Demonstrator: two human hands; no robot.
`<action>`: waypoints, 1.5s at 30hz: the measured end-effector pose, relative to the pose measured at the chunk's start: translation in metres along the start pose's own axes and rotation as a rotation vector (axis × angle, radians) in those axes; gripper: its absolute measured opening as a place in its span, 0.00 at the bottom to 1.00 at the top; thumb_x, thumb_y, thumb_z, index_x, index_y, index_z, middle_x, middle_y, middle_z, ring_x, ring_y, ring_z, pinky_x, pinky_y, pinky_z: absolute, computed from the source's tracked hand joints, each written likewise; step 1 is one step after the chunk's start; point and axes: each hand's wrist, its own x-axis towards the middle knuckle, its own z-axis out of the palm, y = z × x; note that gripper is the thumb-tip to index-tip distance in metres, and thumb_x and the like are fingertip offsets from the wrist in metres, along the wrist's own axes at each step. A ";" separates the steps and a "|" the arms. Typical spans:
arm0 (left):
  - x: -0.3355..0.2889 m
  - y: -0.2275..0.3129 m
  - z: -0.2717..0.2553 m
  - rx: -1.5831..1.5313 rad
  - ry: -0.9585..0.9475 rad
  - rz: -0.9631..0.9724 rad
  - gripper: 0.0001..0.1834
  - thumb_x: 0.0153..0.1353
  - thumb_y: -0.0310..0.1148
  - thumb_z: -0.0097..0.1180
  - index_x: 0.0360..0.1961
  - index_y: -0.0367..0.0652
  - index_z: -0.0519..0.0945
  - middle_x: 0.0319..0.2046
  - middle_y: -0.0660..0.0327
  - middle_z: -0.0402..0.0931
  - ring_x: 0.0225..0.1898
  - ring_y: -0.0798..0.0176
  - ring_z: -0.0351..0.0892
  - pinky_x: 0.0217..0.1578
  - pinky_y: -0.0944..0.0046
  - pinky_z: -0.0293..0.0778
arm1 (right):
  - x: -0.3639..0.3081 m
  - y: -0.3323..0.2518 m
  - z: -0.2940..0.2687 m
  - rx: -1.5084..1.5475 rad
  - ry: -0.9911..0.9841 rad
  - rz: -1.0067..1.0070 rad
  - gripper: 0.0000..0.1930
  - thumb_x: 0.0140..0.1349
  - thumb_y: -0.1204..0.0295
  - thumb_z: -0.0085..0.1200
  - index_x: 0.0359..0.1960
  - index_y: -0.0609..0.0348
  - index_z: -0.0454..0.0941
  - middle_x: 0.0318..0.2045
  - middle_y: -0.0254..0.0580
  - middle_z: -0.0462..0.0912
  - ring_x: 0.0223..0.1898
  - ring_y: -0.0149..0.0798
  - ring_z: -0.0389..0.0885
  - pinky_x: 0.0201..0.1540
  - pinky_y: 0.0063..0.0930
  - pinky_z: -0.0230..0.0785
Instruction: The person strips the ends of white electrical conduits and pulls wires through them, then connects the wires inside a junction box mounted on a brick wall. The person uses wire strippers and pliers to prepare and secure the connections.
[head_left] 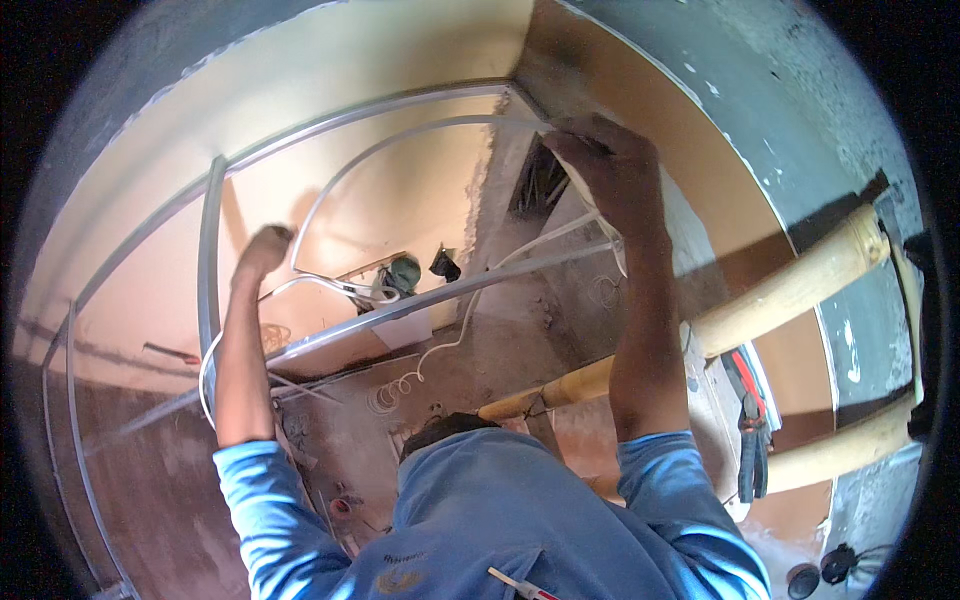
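Arching through twelve o'clock, the white cable [480, 119] is pinched in the right hand [612, 165] at one; the left hand [264, 252], near nine-thirty, is observed fingers curled, grip undeterminable.

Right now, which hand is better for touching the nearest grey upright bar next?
Probably the left hand: it appears close to the grey upright bar. The right hand is farther across and seems busy holding the white cable.
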 end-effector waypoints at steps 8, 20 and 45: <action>-0.040 0.255 0.040 -0.126 0.310 0.881 0.24 0.74 0.48 0.44 0.48 0.38 0.83 0.42 0.45 0.83 0.46 0.42 0.82 0.51 0.48 0.74 | 0.007 -0.016 0.018 -0.275 -0.057 -0.294 0.12 0.63 0.65 0.62 0.39 0.61 0.86 0.33 0.41 0.87 0.34 0.29 0.83 0.41 0.29 0.75; 0.020 0.208 -0.001 -0.223 0.611 0.551 0.31 0.67 0.55 0.54 0.20 0.36 0.80 0.15 0.48 0.70 0.18 0.52 0.71 0.28 0.52 0.70 | -0.095 0.109 0.091 0.288 -0.258 0.290 0.24 0.61 0.48 0.61 0.33 0.61 0.80 0.24 0.46 0.78 0.29 0.42 0.76 0.35 0.42 0.69; 0.095 0.120 -0.102 -0.267 0.625 0.277 0.33 0.64 0.58 0.57 0.13 0.41 0.71 0.15 0.65 0.63 0.21 0.67 0.60 0.27 0.62 0.61 | -0.086 0.046 -0.020 -0.414 -0.213 0.376 0.17 0.53 0.61 0.66 0.41 0.57 0.83 0.33 0.52 0.82 0.40 0.53 0.83 0.47 0.44 0.73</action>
